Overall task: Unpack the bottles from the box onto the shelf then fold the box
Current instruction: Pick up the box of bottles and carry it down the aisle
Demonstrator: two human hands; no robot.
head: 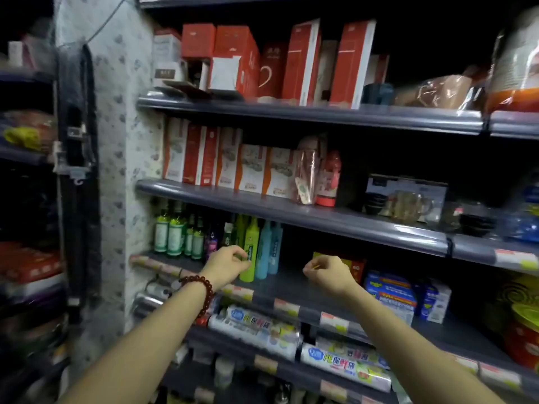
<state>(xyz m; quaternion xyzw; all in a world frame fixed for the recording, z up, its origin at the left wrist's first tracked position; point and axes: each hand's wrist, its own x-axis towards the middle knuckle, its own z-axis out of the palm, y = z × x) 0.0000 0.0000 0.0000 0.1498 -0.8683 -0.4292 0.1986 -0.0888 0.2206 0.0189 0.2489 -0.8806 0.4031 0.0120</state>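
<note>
- At your far left a second rack stands in shadow, its goods blurred: something yellow on a middle level, red packs lower down.
- Beside it a dark strip of hanging hooks runs down a pillar covered in pale, spotted paper.
- You face dark grey shelving, dimly lit and black at the back. The top level holds red and white cartons, with wrapped goods to their right.
- The level below carries orange-and-white boxes, then a red flask, then a boxed glass teapot set.
- The shelf you work at is the third one down, with price tags along its front lip. At its left end stand small green bottles, then dark ones, then a tall lime-green bottle and two pale blue bottles just beside it, all upright.
- Your left hand, with a dark red bead bracelet on the wrist, has its fingers curled loosely in front of the lime-green bottle; whether they touch it you cannot tell.
- To the right of the bottles the shelf is bare, and your right hand hovers above that stretch, fingers loosely pinched on nothing you can make out.
- Further right sit blue and white packs and a red carton behind them.
- Below, rolls of wrap lie along the next level.
- The box is not in view.
</note>
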